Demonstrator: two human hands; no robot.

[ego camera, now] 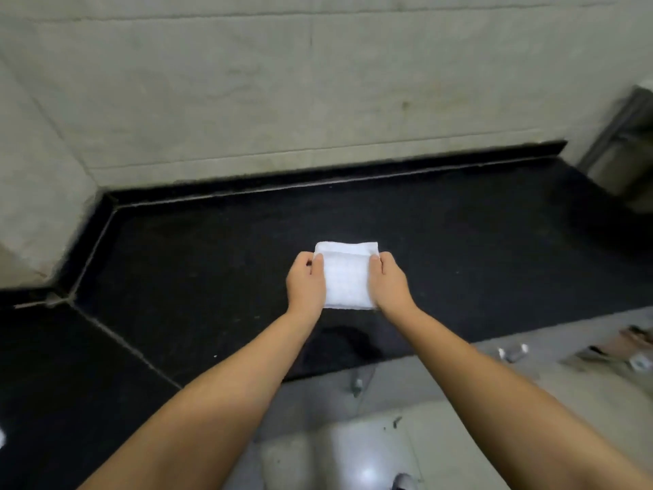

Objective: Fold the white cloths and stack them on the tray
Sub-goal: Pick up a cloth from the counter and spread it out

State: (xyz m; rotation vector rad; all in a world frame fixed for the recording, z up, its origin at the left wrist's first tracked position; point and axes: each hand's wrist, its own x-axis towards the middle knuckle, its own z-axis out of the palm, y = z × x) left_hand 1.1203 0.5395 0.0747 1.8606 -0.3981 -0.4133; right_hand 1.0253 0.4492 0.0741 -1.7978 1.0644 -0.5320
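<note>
A small white cloth (346, 275), folded into a thick rectangle, lies on the black stone counter (477, 249) near its middle. My left hand (304, 281) grips the cloth's left edge, with the thumb on top. My right hand (388, 282) grips its right edge in the same way. The far edge of the cloth is doubled over into a thicker band. No tray is in view.
A pale tiled wall (282, 93) rises behind the counter, which bends around a corner at the left. A metal fixture (629, 143) stands at the far right. Below the counter's front edge are a grey floor and sandals (622, 348).
</note>
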